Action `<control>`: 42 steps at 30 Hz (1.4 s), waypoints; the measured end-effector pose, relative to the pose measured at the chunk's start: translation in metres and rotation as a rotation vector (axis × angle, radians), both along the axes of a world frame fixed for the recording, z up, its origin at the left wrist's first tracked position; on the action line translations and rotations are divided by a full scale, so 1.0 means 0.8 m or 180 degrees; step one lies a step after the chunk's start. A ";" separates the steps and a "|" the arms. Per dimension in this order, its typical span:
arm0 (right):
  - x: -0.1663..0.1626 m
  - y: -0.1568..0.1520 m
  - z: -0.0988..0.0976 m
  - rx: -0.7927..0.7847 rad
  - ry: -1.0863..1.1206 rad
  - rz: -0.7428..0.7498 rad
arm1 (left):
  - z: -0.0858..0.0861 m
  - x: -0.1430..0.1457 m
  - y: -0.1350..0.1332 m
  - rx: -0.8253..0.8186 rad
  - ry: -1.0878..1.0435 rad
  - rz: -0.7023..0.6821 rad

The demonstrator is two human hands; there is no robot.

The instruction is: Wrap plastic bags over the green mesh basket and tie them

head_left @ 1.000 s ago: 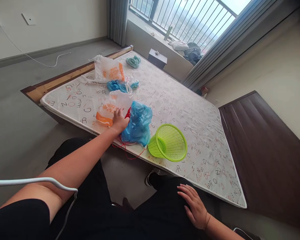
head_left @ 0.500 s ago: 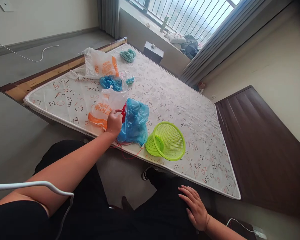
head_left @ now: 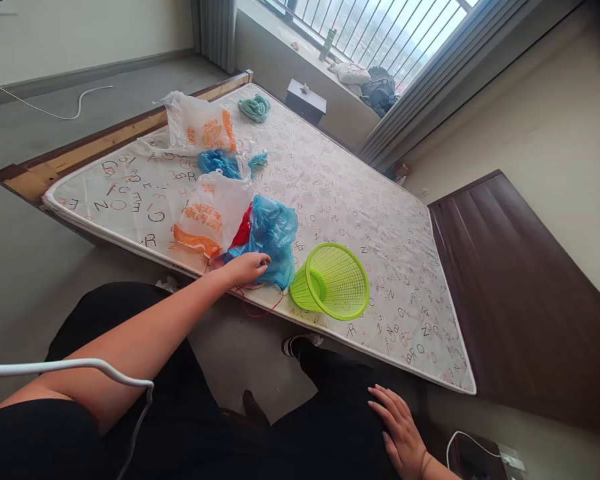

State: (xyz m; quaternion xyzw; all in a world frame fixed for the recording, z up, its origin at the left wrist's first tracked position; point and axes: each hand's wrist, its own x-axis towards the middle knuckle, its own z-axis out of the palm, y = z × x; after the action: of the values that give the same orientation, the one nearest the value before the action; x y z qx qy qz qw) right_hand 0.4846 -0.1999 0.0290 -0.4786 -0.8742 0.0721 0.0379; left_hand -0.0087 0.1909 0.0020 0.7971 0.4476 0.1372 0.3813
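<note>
My left hand (head_left: 247, 268) is over the near part of a crumpled blue plastic bag (head_left: 276, 227), its fingers curled in a pinch on the film. A red item (head_left: 243, 229) lies along the bag's left side, partly covered. Further left is a white plastic bag with orange print (head_left: 207, 213). A thin red cord (head_left: 260, 315) hangs over the mattress edge below my hand. To the right, a lime-green mesh basket (head_left: 337, 280) leans with its mouth toward me. My right hand (head_left: 400, 427) lies on my thigh, fingers stretched and holding nothing.
On the letter-patterned mattress (head_left: 380, 267) are another white bag (head_left: 200, 123), a darker blue bag (head_left: 220, 163) and a coiled teal cloth-like item (head_left: 255, 108). A wooden frame edge (head_left: 80, 150) runs along the left. A white cable (head_left: 80, 365) crosses in front of my left arm.
My left hand has left the red item and moved down and right onto the blue bag. More of the red item shows. My right hand still rests on my thigh.
</note>
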 end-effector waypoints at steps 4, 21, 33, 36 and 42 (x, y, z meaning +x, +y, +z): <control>-0.004 0.002 0.001 0.0106 0.0100 0.0015 | 0.000 0.002 -0.002 -0.0109 0.0305 -0.0274; -0.041 0.067 0.019 0.0059 0.0241 0.0517 | -0.005 0.041 -0.022 -0.0690 0.1599 -0.1324; -0.033 0.061 0.020 -0.0099 0.0156 0.0502 | 0.014 0.021 -0.037 -0.0884 0.1770 -0.1312; -0.024 0.044 0.016 -0.0076 0.0081 0.0384 | 0.015 0.014 -0.034 -0.0843 0.1706 -0.1157; -0.002 0.015 0.006 0.0001 -0.0002 0.0232 | 0.013 0.008 -0.034 -0.0772 0.1498 -0.1043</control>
State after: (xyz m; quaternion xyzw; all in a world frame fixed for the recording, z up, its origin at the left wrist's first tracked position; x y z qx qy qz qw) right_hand 0.4831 -0.1882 0.0335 -0.4464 -0.8911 0.0732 0.0350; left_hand -0.0021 0.1638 0.0127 0.8173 0.4022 -0.1688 0.3766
